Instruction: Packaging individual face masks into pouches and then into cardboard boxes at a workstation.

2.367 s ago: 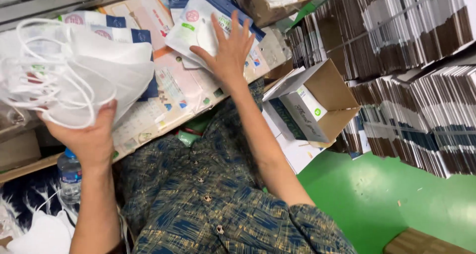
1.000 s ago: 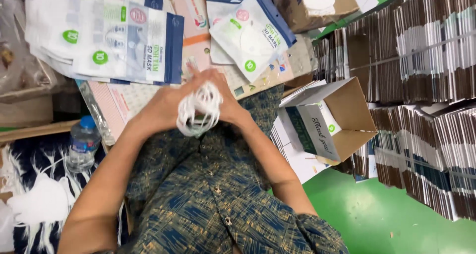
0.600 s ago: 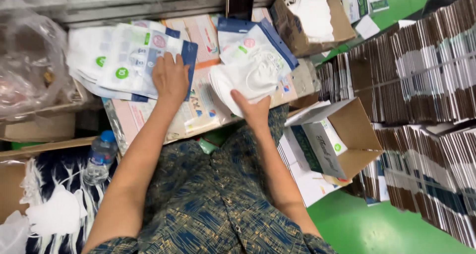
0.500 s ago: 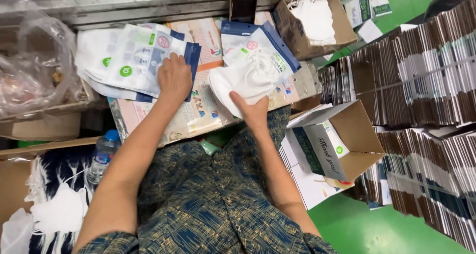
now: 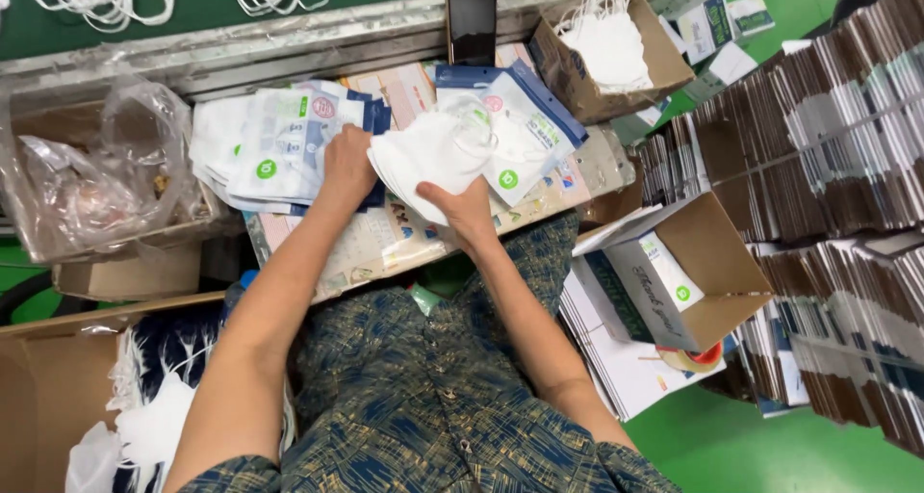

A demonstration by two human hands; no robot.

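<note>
A dark phone (image 5: 472,16) stands top centre. An open cardboard box (image 5: 674,272) sits right of centre, stacked flat cartons (image 5: 828,166) far right, a crumpled plastic bag (image 5: 96,175) left.

Pouch pile (image 5: 279,151) lies left of the masks (image 5: 433,156), phone (image 5: 472,16) behind, open carton (image 5: 688,272) right

Two hands (image 5: 348,164), one phone (image 5: 472,16) at twelve o'clock, two open cartons (image 5: 674,272), one tape roll (image 5: 695,358).
</note>
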